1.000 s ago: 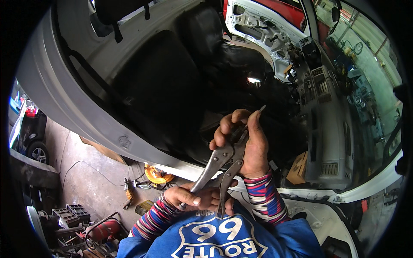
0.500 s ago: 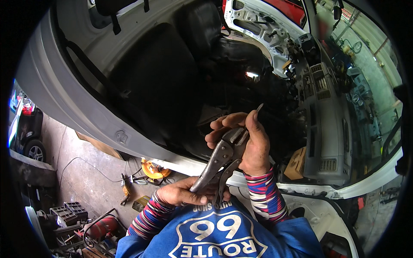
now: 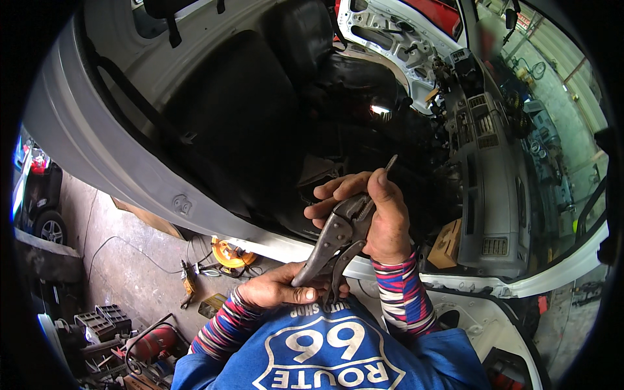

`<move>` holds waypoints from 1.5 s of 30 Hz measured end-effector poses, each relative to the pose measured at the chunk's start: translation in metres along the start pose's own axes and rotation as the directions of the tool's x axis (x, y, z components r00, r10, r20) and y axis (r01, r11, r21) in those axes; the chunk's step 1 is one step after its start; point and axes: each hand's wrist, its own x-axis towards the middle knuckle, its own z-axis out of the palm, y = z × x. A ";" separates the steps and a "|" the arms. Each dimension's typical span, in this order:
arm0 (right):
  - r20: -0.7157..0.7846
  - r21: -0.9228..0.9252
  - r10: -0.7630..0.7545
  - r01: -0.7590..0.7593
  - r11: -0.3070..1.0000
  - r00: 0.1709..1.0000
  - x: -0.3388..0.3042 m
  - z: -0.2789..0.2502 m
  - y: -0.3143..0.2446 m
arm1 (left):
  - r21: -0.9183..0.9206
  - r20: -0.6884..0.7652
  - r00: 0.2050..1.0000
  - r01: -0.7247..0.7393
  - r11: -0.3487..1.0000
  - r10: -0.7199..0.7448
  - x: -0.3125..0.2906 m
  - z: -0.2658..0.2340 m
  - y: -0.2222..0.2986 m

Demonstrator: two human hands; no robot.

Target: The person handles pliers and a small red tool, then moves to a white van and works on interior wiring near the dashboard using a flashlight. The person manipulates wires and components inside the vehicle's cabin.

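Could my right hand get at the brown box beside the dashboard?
Probably yes: nothing visible blocks the way from your right hand to the brown box, though that hand's busy at the locking pliers.

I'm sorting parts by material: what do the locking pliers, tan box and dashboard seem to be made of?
Locking pliers: metal, probably steel; worn grey with a dull metallic sheen.
Tan box: probably cardboard, matte with flat faces and straight edges, though wood is possible.
Dashboard: likely moulded plastic, matte grey with rounded edges and slatted vents.

Grey floor (image 3: 140, 292); on it a thin cable (image 3: 118, 237); yellow ring (image 3: 225, 260); orange-and-black tool (image 3: 188, 286)
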 end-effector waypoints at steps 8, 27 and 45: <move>0.000 -0.015 -0.019 0.019 1.000 1.000 0.005 -0.004 0.002 | 0.047 -0.041 0.999 0.001 0.999 0.001 0.000 -0.004 0.002; -0.048 -0.004 -0.014 0.014 1.000 0.999 0.011 -0.007 0.009 | 0.157 -0.167 0.982 0.114 0.981 -0.087 0.001 -0.002 0.018; 0.061 0.039 -0.081 0.079 0.996 0.995 0.008 -0.005 0.011 | 0.598 -0.341 0.928 0.089 0.797 0.152 0.008 0.014 0.009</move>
